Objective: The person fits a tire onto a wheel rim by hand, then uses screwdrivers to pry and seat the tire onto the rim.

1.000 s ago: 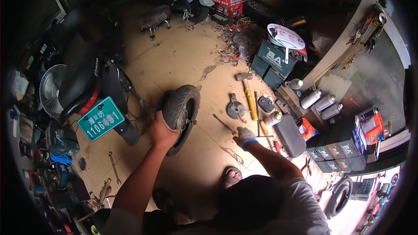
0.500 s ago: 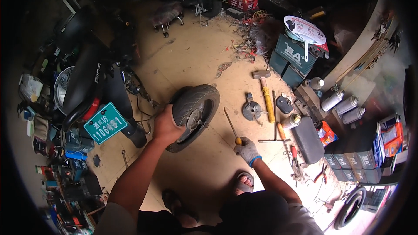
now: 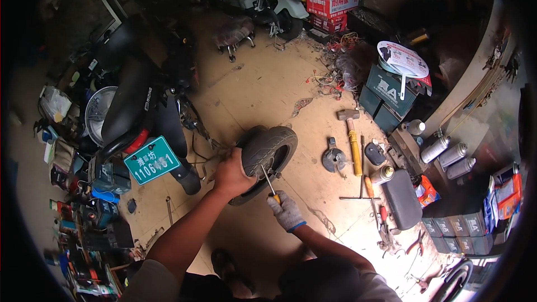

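- We look down at a tiled floor, with a small wheel (image 3: 268, 146) with a black tyre just below the middle of the view, towards six o'clock. It appears to stand on its tread, tilted; its clock is used below.
- Our bare left hand (image 3: 231, 174) is at nine o'clock on the wheel, closed over the tyre's edge with the thumb across the near side; some fingers are hidden.
- Our gloved right hand (image 3: 287, 211) is at five o'clock, fingers curled firmly round the yellow handle of a screwdriver (image 3: 268, 181). Its shaft points towards eleven o'clock, the tip at the wheel's near side; we cannot tell whether it touches.
- Near three o'clock, apart from the wheel, lie a round metal part (image 3: 334, 160) and, beyond it, a yellow-handled hammer (image 3: 353, 144).
- Towards nine o'clock stands a dark two-wheeler with a green plate (image 3: 151, 160).
- We judge the step in hand to be bringing the screwdriver to the wheel while the left hand steadies it.
- The next move, we think, calls for careful tip placement, a firm left hold and fingers clear of any slip.
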Motion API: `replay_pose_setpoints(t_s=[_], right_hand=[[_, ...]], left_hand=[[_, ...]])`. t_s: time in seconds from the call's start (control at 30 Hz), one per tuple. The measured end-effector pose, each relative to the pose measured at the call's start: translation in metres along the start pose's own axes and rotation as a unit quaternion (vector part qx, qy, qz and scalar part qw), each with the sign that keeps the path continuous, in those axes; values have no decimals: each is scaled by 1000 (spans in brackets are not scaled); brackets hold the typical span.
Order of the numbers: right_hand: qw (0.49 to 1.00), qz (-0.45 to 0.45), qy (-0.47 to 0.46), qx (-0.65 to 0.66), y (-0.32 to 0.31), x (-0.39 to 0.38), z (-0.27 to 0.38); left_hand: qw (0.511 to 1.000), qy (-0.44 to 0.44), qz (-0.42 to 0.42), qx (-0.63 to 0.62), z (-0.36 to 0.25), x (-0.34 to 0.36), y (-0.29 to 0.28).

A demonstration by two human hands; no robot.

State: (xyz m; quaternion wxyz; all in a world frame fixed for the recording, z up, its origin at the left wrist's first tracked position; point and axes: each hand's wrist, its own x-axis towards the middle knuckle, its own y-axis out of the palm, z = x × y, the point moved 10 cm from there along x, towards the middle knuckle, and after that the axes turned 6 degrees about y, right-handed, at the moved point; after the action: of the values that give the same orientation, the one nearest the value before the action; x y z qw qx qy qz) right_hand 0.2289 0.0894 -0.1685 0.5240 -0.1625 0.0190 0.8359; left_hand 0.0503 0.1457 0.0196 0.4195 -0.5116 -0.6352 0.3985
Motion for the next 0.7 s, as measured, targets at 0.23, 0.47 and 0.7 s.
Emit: replay_pose_setpoints(t_s=[0.23,0.47,0.7], right_hand=[[999,-22,-9,-26,16,19,-12],[995,-50,-71,-44,29,44,-23],[988,-68,-59,-129,-1,32,-7]], left_hand=[[999,10,28,-13,-1,7,6],[1000,5,11,-4,-6,10,3],[1000,8,-4,8,-9,3,2]])
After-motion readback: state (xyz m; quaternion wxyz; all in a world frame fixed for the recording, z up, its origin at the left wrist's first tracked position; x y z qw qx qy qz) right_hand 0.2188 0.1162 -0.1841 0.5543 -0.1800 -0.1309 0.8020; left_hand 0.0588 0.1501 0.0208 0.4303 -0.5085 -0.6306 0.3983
